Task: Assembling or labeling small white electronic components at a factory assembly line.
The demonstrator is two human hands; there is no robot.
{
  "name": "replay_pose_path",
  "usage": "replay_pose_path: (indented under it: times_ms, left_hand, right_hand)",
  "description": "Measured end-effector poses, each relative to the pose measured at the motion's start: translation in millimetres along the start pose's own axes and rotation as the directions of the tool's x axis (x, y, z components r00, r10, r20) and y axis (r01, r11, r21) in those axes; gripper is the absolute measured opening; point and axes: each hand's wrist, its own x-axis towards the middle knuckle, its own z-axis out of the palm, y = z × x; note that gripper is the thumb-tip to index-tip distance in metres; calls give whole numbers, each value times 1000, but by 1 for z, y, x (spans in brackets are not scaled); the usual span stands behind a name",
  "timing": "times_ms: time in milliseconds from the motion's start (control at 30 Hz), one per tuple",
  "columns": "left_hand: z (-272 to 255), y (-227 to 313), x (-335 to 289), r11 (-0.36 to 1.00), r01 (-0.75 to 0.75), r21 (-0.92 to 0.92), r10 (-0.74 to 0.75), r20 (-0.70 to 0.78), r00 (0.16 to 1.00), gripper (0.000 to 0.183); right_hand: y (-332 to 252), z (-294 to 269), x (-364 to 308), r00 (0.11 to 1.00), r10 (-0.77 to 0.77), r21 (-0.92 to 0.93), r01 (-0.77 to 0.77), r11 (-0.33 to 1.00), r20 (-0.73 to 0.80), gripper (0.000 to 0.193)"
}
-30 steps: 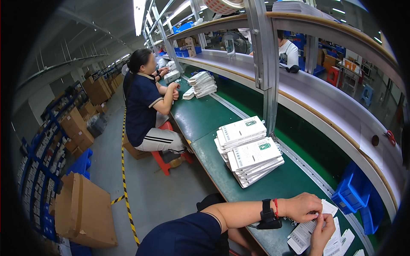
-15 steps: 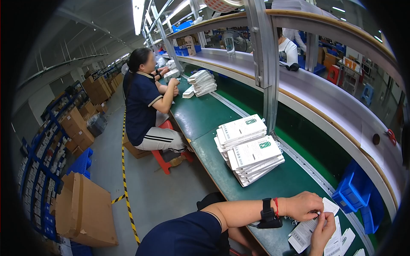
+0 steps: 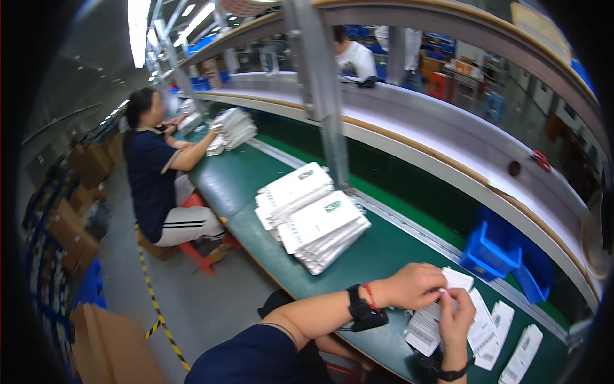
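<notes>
Along the far edge of the green surface [image 3: 384,246] runs a long pale shelf [image 3: 409,115], and more of its right-hand stretch shows now that the head has turned. Toward the surface's left end sits a co-worker [image 3: 150,166], whose arm has just gone out to the far stack [image 3: 235,128] of white packets. Midway along the surface stands the nearer stack [image 3: 320,214], 2 leaning piles side by side. Blue bins [image 3: 492,249] sit beyond the far edge, toward the right corner.

Close to the near edge, the left hand [image 3: 419,285] and right hand [image 3: 457,313] still meet over the top of a white packet [image 3: 423,329], so the turn seems to leave the handling there unbroken. More loose packets [image 3: 484,323] lie just right of it. On the shelf, toward its right end, are red scissors [image 3: 541,160]. Smallest is a white bit [image 3: 442,290], which the right grip appears to pinch between thumb and forefinger; I cannot tell whether the left grip is clamped on it too.
</notes>
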Motion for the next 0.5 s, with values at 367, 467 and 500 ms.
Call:
replay_pose_path:
  times_ms: [367, 467, 500]
  left_hand:
    - [1, 1, 5, 1000, -14, -28, 14, -9, 1000, 14]
    - [1, -1, 4, 997, -71, -27, 71, 13, 997, 11]
    - [1, -1, 4, 998, -62, -31, 62, 16, 998, 10]
  right_hand:
    - [1, -3, -1, 999, 48, 9, -48, 999, -5, 16]
    - [2, -4, -2, 998, 61, -9, -61, 998, 19, 16]
    - [3, -4, -2, 997, 69, -20, -69, 997, 33, 16]
